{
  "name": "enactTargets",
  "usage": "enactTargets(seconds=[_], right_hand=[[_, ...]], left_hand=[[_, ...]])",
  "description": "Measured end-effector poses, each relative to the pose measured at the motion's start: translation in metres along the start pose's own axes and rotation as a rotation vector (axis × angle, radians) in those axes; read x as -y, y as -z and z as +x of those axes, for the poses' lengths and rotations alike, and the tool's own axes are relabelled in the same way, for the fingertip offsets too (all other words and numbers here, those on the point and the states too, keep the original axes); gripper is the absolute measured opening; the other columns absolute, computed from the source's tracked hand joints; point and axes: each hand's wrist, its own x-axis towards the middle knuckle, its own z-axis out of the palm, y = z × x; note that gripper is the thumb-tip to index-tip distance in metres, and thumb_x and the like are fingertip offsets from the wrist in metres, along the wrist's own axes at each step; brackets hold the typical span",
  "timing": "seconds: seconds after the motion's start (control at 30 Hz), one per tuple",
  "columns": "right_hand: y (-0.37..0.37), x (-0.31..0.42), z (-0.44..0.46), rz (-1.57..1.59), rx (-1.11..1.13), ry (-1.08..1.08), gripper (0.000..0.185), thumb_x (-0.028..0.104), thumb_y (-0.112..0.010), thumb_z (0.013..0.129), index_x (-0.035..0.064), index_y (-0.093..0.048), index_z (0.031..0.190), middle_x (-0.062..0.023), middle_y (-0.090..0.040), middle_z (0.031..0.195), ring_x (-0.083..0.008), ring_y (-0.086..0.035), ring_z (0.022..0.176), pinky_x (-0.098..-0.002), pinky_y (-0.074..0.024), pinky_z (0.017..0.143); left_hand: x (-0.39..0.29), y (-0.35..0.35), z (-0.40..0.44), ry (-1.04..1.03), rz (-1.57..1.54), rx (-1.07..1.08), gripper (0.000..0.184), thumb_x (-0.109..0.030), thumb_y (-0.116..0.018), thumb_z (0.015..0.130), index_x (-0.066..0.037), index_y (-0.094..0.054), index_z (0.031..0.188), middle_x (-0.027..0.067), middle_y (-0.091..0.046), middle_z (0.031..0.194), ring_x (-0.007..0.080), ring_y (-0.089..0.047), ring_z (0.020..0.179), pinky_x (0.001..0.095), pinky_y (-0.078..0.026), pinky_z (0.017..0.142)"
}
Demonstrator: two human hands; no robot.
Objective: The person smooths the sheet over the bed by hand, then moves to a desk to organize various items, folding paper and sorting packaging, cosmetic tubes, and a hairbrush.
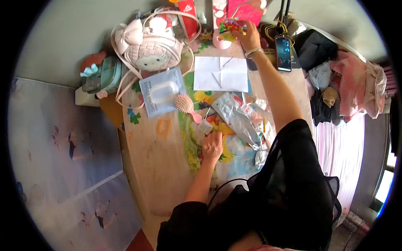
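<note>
My right hand (250,38) reaches to the far side of the table, fingers closed on a colourful cluster of small pieces (234,27). The cluster is right over a round pink container (222,42); its exact kind is too small to make out. My left hand (212,146) rests on the printed table cover (190,152), fingers lying down on it with nothing visible in them. Just beyond those fingertips is a small pale tag-like packet (204,126). A pink hairbrush (184,103) lies to its upper left, and a silver-grey plastic pouch (238,121) to its right.
White paper (209,75) lies mid-table, left of it a blue-grey packet (153,98). A pink handbag (153,50) stands at the back left. On the right, a phone (283,53) is propped on a stand beside piled cloth and bags (349,79). An orange band (163,127) lies left.
</note>
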Motion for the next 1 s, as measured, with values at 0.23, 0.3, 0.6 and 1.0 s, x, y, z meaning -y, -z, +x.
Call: enactTargets(seconds=[0.23, 0.3, 0.6, 1.0], right_hand=[[-0.012, -0.005, 0.0, -0.03, 0.033, 0.046, 0.045, 0.018, -0.07, 0.061, 0.0061, -0.051, 0.101, -0.0162, -0.05, 0.1, -0.0324, -0.052, 0.087, -0.0361, -0.0442, 0.075], [-0.01, 0.0, -0.001, -0.051, 0.082, 0.047, 0.046, 0.015, -0.069, 0.062, 0.0077, -0.049, 0.103, -0.0162, -0.047, 0.104, -0.0314, -0.052, 0.089, -0.0355, -0.0446, 0.076], [-0.015, 0.028, -0.024, -0.377, 0.188, 0.131, 0.042, 0.018, -0.066, 0.065, 0.0173, -0.05, 0.104, -0.0134, -0.04, 0.114, -0.0312, -0.055, 0.085, -0.0371, -0.0498, 0.07], [-0.041, 0.038, -0.032, -0.485, 0.245, 0.012, 0.042, 0.016, -0.065, 0.065, 0.0196, -0.05, 0.104, -0.0145, -0.036, 0.113, -0.0307, -0.056, 0.08, -0.0361, -0.0497, 0.064]], left_hand=[[0.0, 0.002, 0.0, 0.005, 0.034, 0.019, 0.009, -0.011, -0.048, 0.071, -0.009, -0.044, 0.079, 0.0039, -0.045, 0.067, 0.0194, -0.047, 0.062, 0.0303, -0.038, 0.055], [0.0, 0.001, 0.0, 0.016, 0.008, 0.034, 0.012, -0.01, -0.049, 0.07, -0.008, -0.044, 0.08, 0.0054, -0.045, 0.067, 0.0211, -0.048, 0.063, 0.0322, -0.039, 0.055], [-0.001, 0.001, 0.0, 0.014, 0.017, 0.034, 0.007, -0.011, -0.048, 0.071, -0.009, -0.044, 0.076, 0.0049, -0.044, 0.066, 0.0203, -0.047, 0.062, 0.0314, -0.038, 0.055], [-0.001, 0.002, 0.001, 0.005, -0.023, 0.019, 0.013, -0.009, -0.052, 0.069, -0.007, -0.044, 0.08, 0.0058, -0.045, 0.066, 0.0216, -0.048, 0.061, 0.0328, -0.039, 0.053]])
